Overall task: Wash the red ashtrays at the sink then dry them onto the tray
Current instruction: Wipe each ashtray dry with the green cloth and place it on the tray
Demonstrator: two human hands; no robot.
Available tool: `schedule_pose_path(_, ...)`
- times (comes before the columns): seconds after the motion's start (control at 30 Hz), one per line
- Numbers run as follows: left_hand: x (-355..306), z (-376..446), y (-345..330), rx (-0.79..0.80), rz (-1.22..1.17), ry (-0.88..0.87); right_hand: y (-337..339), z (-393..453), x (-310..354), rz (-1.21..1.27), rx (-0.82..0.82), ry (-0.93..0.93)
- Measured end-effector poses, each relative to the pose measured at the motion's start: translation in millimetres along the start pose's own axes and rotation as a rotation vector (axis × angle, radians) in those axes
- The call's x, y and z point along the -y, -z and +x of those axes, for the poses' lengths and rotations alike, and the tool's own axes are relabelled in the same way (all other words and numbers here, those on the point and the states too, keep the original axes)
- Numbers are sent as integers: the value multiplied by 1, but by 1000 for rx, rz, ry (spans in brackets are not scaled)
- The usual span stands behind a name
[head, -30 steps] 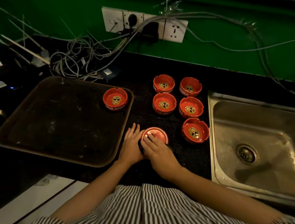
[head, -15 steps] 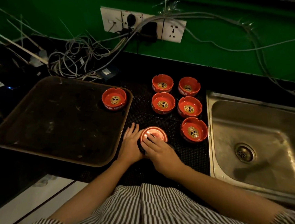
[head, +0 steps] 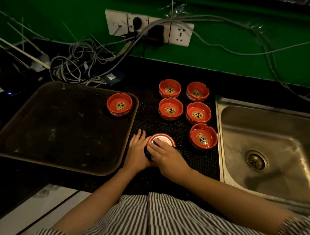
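My left hand (head: 137, 152) steadies an upturned ashtray (head: 161, 139) on the mat (head: 198, 160) while my right hand (head: 166, 156) presses a dark cloth (head: 149, 155) on it. One ashtray (head: 119, 105) sits on the tray (head: 43, 130); five more (head: 198, 112) wait beside the sink (head: 274, 144).

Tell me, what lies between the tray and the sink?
In the head view: six red ashtrays on a black mat, one upturned under both hands, between tray and sink.
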State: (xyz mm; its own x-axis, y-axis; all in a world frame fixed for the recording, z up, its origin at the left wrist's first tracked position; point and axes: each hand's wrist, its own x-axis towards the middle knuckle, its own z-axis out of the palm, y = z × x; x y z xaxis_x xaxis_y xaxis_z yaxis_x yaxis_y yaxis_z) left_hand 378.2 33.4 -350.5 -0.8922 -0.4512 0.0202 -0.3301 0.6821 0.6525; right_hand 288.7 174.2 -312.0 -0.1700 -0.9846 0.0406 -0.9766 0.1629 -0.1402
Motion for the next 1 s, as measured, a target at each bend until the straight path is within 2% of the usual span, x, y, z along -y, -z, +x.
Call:
schedule_pose_path(0.07, -2, -1, 1, -20, -1, 3, 6, -23, -12, -7, -33, 16)
schedule_pose_path(0.13, -5, -3, 3, -18, -11, 23, 15, -32, -26, -79, -28, -44)
schedule_pose_path(0.27, -4, -3, 3, -12, -2, 31, 17, -2, -31, -184, 195, -174)
schedule_pose_path(0.33, 1, -1, 1, 0, 16, 24, 11, 19, -18, -182, 232, -238)
schedule_pose_path(0.4, 1, 0, 0, 12, 11, 17, 2, 28, 0, -102, 195, -250)
schedule_pose_path(0.5, -2, -1, 2, 2, -4, -3, -6, 6, 14, -12, 65, -108)
schedule_pose_path(0.63, -4, -1, 4, -3, 12, 0, 6, -35, -14, 16, -49, -24)
schedule_pose_path(0.8, -6, -3, 4, -6, 9, 26, 21, -3, -32, -169, 162, -157)
schedule_pose_path(0.93, -4, 0, 3, 9, 33, 35, 13, 38, -10, -196, 183, -221)
schedule_pose_path(1.0, -2, 1, 2, 11, 36, 27, 8, 35, -2, -134, 145, -163)
